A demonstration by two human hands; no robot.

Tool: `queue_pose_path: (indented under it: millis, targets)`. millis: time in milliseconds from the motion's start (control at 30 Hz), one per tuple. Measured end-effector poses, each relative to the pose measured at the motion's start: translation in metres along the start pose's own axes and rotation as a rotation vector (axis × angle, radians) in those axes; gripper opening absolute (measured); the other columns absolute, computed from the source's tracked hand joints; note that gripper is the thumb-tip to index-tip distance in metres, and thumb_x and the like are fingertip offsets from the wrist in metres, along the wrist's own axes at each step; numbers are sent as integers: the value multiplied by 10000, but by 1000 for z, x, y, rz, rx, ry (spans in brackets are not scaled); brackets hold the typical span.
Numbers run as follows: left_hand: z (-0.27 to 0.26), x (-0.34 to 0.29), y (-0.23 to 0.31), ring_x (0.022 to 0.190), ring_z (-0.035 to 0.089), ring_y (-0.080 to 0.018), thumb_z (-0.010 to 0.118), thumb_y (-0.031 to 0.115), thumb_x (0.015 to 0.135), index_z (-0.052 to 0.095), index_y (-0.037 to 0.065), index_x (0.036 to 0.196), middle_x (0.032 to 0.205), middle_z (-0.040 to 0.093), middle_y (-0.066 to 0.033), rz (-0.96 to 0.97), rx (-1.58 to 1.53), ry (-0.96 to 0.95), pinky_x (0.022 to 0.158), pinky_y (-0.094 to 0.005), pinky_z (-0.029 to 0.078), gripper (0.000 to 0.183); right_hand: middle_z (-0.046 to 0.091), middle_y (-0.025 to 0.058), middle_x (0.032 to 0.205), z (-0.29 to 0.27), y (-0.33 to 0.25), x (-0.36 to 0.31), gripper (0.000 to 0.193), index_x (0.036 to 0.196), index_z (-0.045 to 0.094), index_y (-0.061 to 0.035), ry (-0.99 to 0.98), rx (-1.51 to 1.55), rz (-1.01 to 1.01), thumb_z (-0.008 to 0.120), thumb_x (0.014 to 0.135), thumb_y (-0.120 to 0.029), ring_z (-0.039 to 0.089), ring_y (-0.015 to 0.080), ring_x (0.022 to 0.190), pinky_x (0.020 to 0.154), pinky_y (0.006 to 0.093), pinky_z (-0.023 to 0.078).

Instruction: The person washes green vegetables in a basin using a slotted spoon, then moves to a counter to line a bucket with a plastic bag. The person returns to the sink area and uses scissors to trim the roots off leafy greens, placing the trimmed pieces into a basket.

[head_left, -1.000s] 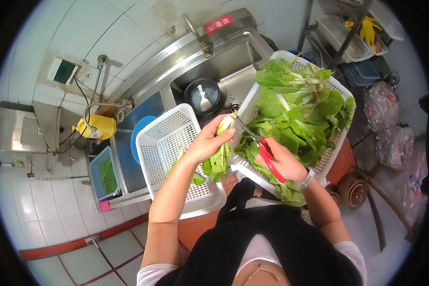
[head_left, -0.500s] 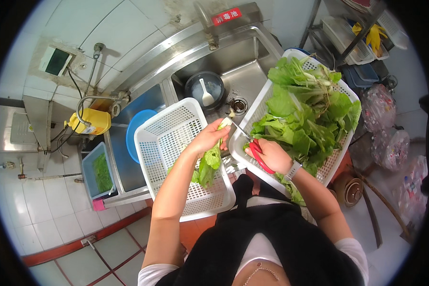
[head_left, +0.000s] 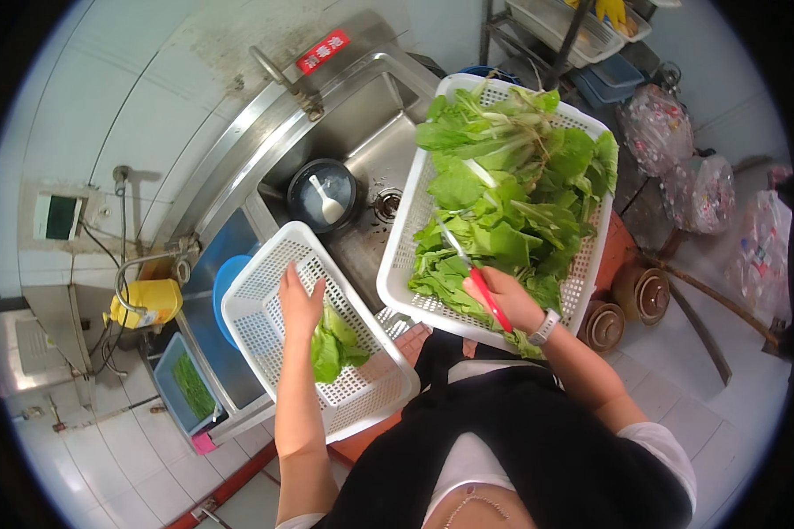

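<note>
My left hand [head_left: 299, 302] is open over the white perforated basket [head_left: 379, 388], its fingers spread. Just beside that hand, a trimmed leafy green [head_left: 333, 350] lies in this basket. My right hand [head_left: 508, 298] grips a pair of scissors [head_left: 491, 304] with red handles, the blades pointing up and left. These scissors are above a second white basket [head_left: 400, 256], which is heaped with leafy greens [head_left: 538, 207]. Some stems and roots show at the top of that heap.
A metal sink [head_left: 375, 115] behind the baskets holds a dark bowl [head_left: 304, 198] with a white rice paddle [head_left: 328, 204]. Left are a blue basin [head_left: 228, 286], a yellow jug [head_left: 150, 301] and a bin of cut greens [head_left: 190, 388]. Lidded jars [head_left: 602, 326] stand at right.
My left hand has let go of the leafy green, which now lies in the left basket. My right hand has moved the scissors over the heaped greens. The whole view has shifted.
</note>
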State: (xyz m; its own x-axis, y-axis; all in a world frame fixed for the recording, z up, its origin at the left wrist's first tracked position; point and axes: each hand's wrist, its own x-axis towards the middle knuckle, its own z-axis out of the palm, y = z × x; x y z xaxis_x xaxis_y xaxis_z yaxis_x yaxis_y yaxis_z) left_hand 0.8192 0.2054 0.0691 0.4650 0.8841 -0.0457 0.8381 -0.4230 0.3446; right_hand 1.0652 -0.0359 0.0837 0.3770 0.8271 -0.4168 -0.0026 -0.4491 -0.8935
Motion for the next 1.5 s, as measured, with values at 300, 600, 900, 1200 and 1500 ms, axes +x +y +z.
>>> queue_pose_path:
  millis: [300, 600, 900, 1200, 1500]
  targets:
    - [93, 69, 249, 868, 604, -268, 523, 151, 852, 618, 35, 996, 996, 618, -140, 685, -597, -165, 732, -301, 465, 207, 365, -75, 579, -76, 38, -62, 251, 813, 456, -78, 295, 565, 122, 524, 890, -307, 328, 13, 455, 394, 183, 247]
    - [163, 114, 346, 965, 523, -299, 640, 125, 723, 616, 47, 973, 985, 601, -119, 716, -23, -79, 822, -365, 446, 263, 344, -88, 556, -111, 73, -106, 232, 833, 438, -107, 429, 778, 152, 510, 897, -318, 299, 8, 411, 351, 174, 222]
    - [103, 91, 342, 996, 540, -263, 673, 133, 731, 589, 39, 996, 1039, 601, -127, 597, -295, -258, 840, -306, 426, 294, 343, -82, 614, -125, 67, -103, 226, 848, 451, -79, 448, 778, 91, 533, 889, -286, 307, -6, 453, 379, 164, 221]
    - [-22, 74, 300, 1039, 526, -223, 522, 74, 848, 491, 48, 1136, 1084, 573, -105, 596, -1490, -649, 934, -359, 373, 291, 382, -43, 660, -124, 11, -64, 220, 817, 443, -36, 357, 399, -55, 551, 873, -219, 327, 34, 621, 535, 197, 304]
    - [-79, 50, 205, 726, 559, -172, 485, 189, 886, 437, -2, 1142, 919, 583, -116, 214, -1549, -841, 670, -275, 468, 323, 418, 50, 639, -67, -54, -48, 269, 906, 452, -18, 42, 58, -320, 617, 784, -192, 408, 129, 577, 540, 269, 368]
